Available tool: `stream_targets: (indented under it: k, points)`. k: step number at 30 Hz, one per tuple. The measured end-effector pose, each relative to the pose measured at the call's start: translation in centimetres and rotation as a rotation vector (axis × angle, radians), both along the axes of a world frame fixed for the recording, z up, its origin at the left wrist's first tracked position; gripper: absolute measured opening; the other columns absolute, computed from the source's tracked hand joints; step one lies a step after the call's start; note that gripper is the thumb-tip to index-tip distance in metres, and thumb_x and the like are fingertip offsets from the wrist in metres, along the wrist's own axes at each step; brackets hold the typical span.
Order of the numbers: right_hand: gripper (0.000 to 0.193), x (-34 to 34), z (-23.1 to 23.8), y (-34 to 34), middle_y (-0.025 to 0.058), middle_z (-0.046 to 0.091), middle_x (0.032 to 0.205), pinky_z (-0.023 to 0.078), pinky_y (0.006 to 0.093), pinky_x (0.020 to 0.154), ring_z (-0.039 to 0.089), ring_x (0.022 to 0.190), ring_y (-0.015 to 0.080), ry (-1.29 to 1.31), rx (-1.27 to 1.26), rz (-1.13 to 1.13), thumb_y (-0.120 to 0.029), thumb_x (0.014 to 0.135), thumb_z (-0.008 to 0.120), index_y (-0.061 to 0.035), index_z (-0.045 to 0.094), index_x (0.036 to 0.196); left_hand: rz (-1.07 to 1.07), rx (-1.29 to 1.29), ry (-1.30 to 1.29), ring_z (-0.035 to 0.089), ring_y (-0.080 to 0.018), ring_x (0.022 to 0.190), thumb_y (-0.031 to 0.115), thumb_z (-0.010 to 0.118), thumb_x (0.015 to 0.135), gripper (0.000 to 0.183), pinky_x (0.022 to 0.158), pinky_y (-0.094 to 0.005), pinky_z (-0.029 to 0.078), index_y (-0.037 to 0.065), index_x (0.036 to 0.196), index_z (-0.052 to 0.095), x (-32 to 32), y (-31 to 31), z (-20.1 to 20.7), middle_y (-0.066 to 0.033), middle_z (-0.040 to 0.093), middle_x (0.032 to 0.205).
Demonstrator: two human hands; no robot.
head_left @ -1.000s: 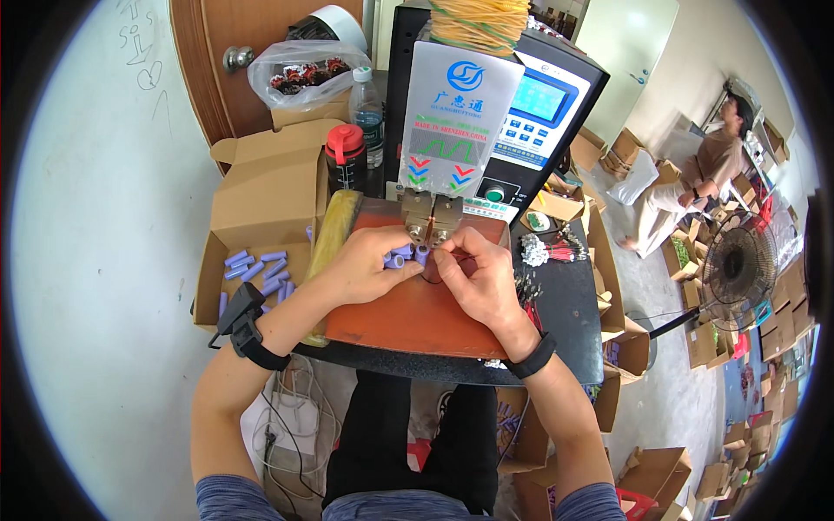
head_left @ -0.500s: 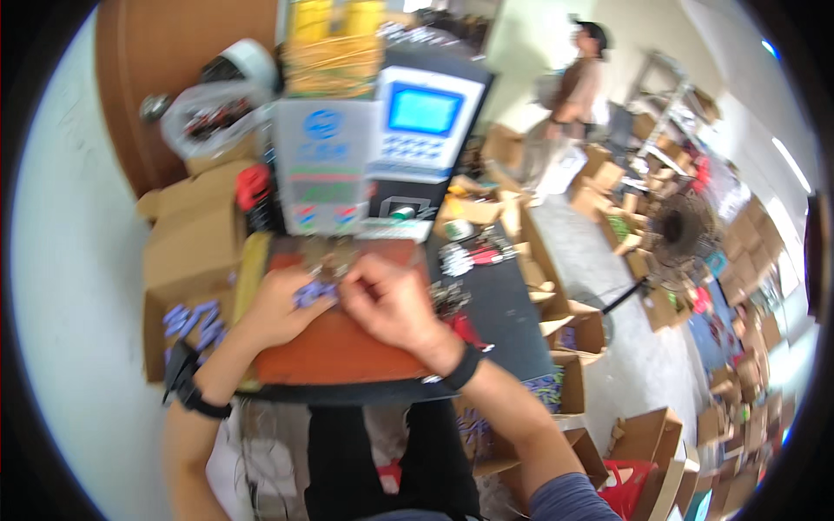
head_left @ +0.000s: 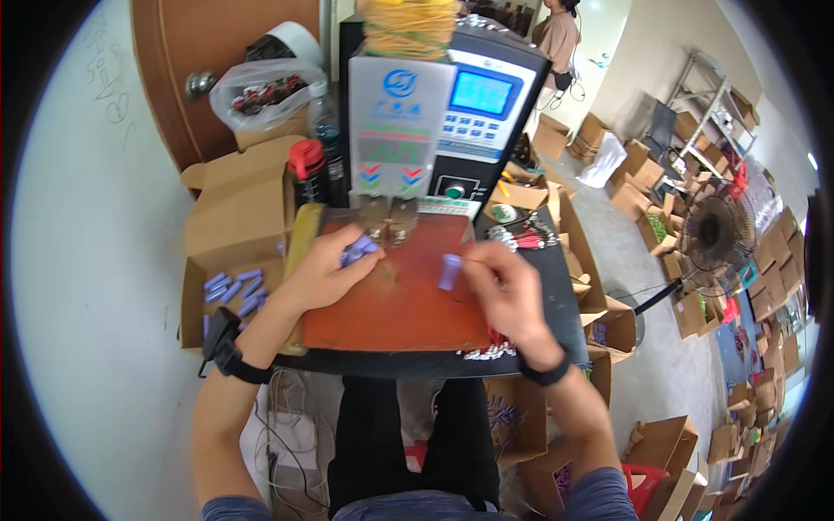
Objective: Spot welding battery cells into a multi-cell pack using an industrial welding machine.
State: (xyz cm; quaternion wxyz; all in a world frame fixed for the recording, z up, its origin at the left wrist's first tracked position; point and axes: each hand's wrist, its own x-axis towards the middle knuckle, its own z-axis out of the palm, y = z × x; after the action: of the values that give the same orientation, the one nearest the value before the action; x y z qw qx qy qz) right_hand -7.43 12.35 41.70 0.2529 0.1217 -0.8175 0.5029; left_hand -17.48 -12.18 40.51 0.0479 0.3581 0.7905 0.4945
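My left hand [head_left: 328, 271] is closed around several small purple battery cells [head_left: 357, 250], at the left of an orange-brown work mat [head_left: 391, 326]. Just beyond its fingertips are the two metal electrodes [head_left: 388, 227] of a bench spot welder [head_left: 488, 113]. Over the mat's right side, my right hand [head_left: 506, 291] pinches one purple battery cell [head_left: 450, 271] upright between thumb and fingers, slightly blurred. Left of the mat, an open cardboard box [head_left: 195, 300] holds more loose purple cells [head_left: 247, 290].
A red-capped bottle [head_left: 306, 165] stands behind the box. Red leads with silvery ends [head_left: 532, 233] lie on the black table, right of the mat. Cardboard boxes [head_left: 608, 326] line the right side near a standing fan [head_left: 719, 230]. Another person [head_left: 559, 39] is at the back.
My right hand has moved right, away from the left hand and electrodes, with a cell in its fingers. The left hand stays near the electrodes with its cells. The whole view has shifted.
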Motion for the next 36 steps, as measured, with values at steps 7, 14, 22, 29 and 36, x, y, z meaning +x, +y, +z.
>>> stream_targets:
  k: [7, 14, 22, 29, 36]
  points:
    - [0.005, 11.8, -1.3, 9.5, -0.002, 0.052, 0.068, 0.037, 0.0182, 0.055, 0.045, 0.06, 0.0027, -0.304, -0.053, -0.184, 0.004, 0.086, 0.054, -0.0012, 0.053, 0.084, -0.125, 0.192, -0.047, 0.056, -0.0093, 0.08, 0.008, 0.06, 0.084, 0.015, 0.071, -0.0247, 0.045, 0.001, 0.096, 0.054, -0.5, -0.7, -0.8, -0.0042, 0.062, 0.087]
    - [0.002, 19.9, -6.8, 15.1, 0.0005, 0.054, 0.065, 0.038, 0.0208, 0.052, 0.048, 0.057, 0.006, -0.531, 0.066, -0.368, 0.001, 0.085, 0.056, -0.0008, 0.055, 0.083, -0.201, 0.256, -0.052, 0.056, -0.0098, 0.08, 0.006, 0.063, 0.082, 0.016, 0.074, -0.0258, 0.045, 0.002, 0.095, 0.054, -0.2, -0.5, -0.7, -0.0028, 0.06, 0.09]
    - [0.016, 16.3, -7.6, 13.8, 0.0146, 0.059, 0.084, 0.048, 0.0351, 0.064, 0.06, 0.076, 0.0321, -0.4, 0.596, -0.28, -0.009, 0.076, 0.064, -0.0034, 0.059, 0.091, -0.085, 0.149, -0.067, 0.06, -0.0097, 0.087, 0.005, 0.068, 0.079, 0.024, 0.079, -0.0253, 0.047, 0.001, 0.099, 0.056, -0.3, -0.5, -1.3, -0.0045, 0.063, 0.092]
    - [0.008, 7.1, -6.4, 10.9, 0.0104, 0.061, 0.075, 0.049, 0.0342, 0.062, 0.062, 0.067, 0.0251, -0.422, 0.453, -0.251, -0.01, 0.078, 0.062, -0.0041, 0.061, 0.084, -0.079, 0.158, -0.199, 0.059, -0.0106, 0.09, 0.005, 0.067, 0.08, 0.027, 0.082, -0.0263, 0.047, -0.002, 0.104, 0.057, -0.1, 0.0, -0.2, -0.0061, 0.064, 0.096]
    - [0.027, 2.4, -10.5, 12.3, 0.0114, 0.067, 0.075, 0.051, 0.036, 0.069, 0.066, 0.076, 0.0275, -0.736, 0.502, -0.399, -0.032, 0.077, 0.066, -0.0051, 0.066, 0.081, -0.12, 0.113, -0.098, 0.058, -0.0085, 0.087, 0.008, 0.067, 0.081, 0.027, 0.08, -0.0246, 0.045, 0.0, 0.105, 0.058, -0.3, -0.2, -0.6, -0.0037, 0.064, 0.096]
